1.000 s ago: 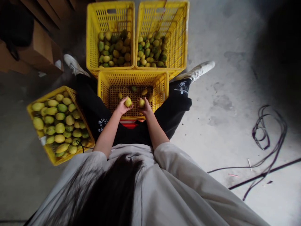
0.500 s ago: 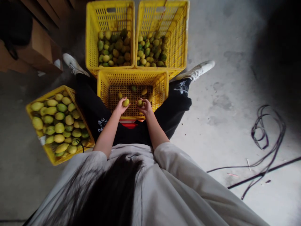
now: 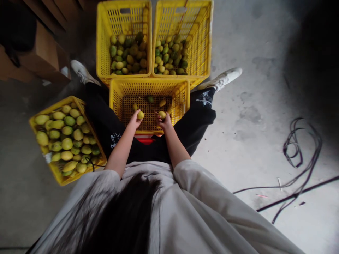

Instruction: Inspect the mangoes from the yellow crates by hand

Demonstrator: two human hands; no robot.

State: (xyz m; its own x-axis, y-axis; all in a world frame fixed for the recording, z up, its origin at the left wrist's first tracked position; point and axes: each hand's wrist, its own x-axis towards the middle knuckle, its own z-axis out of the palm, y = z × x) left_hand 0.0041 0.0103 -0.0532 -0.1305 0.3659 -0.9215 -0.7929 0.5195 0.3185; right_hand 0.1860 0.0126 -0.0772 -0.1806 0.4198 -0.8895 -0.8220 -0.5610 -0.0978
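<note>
My left hand (image 3: 135, 120) is closed around a yellow-green lemon (image 3: 140, 115), over the near part of a yellow plastic crate (image 3: 149, 83) between my legs. Level with it, my right hand (image 3: 165, 121) grips another lemon (image 3: 161, 114) in its fingers. On the crate's grid floor lie a few loose fruits: a dark green lemon (image 3: 150, 99) toward the back, a yellowish lemon (image 3: 162, 103) beyond my right hand, and one more lemon (image 3: 135, 107) by my left hand.
Two yellow crates, the left crate (image 3: 124, 4) and right crate (image 3: 209, 38), stand ahead with many lemons inside. A tilted full crate (image 3: 56, 175) sits at my left. Cardboard boxes (image 3: 45, 46) are far left; a coiled black cable (image 3: 312, 165) lies right on the concrete floor.
Both hands have shifted slightly apart, each keeping its lemon. The lemon in my right hand has turned and shows more of its yellow surface. The crates stay put.
</note>
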